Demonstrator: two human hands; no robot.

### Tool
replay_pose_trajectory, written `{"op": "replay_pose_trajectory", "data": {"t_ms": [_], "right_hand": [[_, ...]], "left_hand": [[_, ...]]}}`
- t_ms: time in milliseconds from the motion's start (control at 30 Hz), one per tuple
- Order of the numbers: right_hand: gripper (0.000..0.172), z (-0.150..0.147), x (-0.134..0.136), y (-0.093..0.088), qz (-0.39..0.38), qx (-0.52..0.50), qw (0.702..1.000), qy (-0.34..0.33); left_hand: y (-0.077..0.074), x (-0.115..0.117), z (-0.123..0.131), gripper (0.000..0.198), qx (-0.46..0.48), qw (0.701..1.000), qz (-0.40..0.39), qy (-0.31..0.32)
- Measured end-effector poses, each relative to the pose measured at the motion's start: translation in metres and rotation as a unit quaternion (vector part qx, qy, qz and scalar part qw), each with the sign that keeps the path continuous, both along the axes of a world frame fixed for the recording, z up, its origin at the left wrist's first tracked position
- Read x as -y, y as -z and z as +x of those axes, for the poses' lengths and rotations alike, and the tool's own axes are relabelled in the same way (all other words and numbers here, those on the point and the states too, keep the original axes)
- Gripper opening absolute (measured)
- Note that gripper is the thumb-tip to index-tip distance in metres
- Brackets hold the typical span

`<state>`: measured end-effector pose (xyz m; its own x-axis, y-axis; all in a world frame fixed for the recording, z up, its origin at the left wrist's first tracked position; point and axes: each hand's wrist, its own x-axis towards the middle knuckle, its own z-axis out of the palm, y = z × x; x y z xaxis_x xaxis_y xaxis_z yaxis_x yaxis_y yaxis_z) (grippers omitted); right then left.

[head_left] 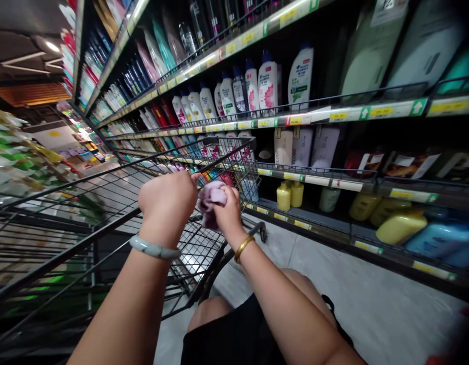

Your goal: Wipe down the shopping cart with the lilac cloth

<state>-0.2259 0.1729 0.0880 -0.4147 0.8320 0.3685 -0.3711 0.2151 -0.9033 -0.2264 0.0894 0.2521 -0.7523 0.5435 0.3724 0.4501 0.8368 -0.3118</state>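
Fingers (229,193) of the right hand (227,209) are closed around a bunched, pale purple cloth (209,197), pinching its folds against the palm. In the head view, the only one, the cloth is just right of the left hand (169,200) and overlaps the wire side of a black shopping cart (248,142); whether it presses on the wire cannot be made out. The left hand lies over the line of the cart's top rail (105,230), its back to the camera and most of its fingers hidden, so I cannot tell whether they grip the rail. A pale bangle (154,249) rings the left wrist, a gold-coloured bracelet (244,248) the right one.

Along the right side run shelves of toiletries, with white shampoo bottles (267,83) on a middle tier and small yellow pump bottles (283,196) near the bottom. Bare knees stand low over the grey tiled floor (283,243).

The step in hand looks like wiping the cart's wirework. As I judge it, the next move calls for spreading the cloth against a wire and drawing it along, with the left hand steadying the cart.
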Motion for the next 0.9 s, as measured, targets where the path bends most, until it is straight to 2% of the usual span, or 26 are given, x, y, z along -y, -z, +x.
{"op": "replay_pose_trajectory", "data": {"t_ms": [67,133,200,267,333,400,500,567,633,767,833,900], "right_hand": [[0.036,-0.003,-0.01,0.014,-0.063,0.052,0.996,0.023],[0.036,-0.002,-0.014,0.017,-0.082,0.075,0.993,0.032],[0.036,0.002,-0.01,0.005,-0.047,0.049,0.997,0.023],[0.033,0.007,-0.002,-0.011,0.021,-0.003,1.0,0.0],[0.032,0.01,0.002,-0.019,0.083,-0.033,0.996,-0.012],[0.035,0.01,-0.004,-0.012,0.097,-0.006,0.995,-0.006],[0.036,0.007,-0.02,0.013,0.019,0.106,0.994,0.012],[0.035,0.006,-0.026,0.022,-0.017,0.143,0.99,0.016],[0.034,0.006,-0.022,0.017,0.011,0.106,0.994,0.012],[0.031,0.008,-0.005,-0.006,0.106,-0.016,0.994,-0.001],[0.032,0.007,-0.007,-0.004,0.104,-0.012,0.995,0.002],[0.034,0.004,-0.015,0.01,0.052,0.028,0.998,0.014]], "left_hand": [[0.0,-0.003,-0.001,0.07,0.008,1.0,0.012,-0.007],[0.001,-0.006,-0.001,0.07,0.012,1.0,0.019,-0.007],[0.001,-0.008,-0.001,0.068,0.004,1.0,0.019,0.001],[0.002,-0.01,-0.001,0.066,-0.005,1.0,0.017,0.007],[0.002,-0.012,-0.002,0.065,-0.005,1.0,0.019,0.006],[0.002,-0.013,-0.003,0.066,0.0,1.0,0.023,0.007],[0.003,-0.014,-0.003,0.068,-0.008,0.999,0.025,0.022],[0.005,-0.014,-0.002,0.066,-0.014,0.999,0.022,0.023],[0.006,-0.013,0.0,0.062,-0.026,0.999,0.01,0.022],[0.004,-0.006,0.006,0.053,-0.061,0.996,-0.025,0.061],[-0.001,0.004,0.009,0.049,-0.062,0.995,-0.039,0.062],[-0.009,0.02,0.012,0.047,-0.072,0.994,-0.062,0.052]]}}
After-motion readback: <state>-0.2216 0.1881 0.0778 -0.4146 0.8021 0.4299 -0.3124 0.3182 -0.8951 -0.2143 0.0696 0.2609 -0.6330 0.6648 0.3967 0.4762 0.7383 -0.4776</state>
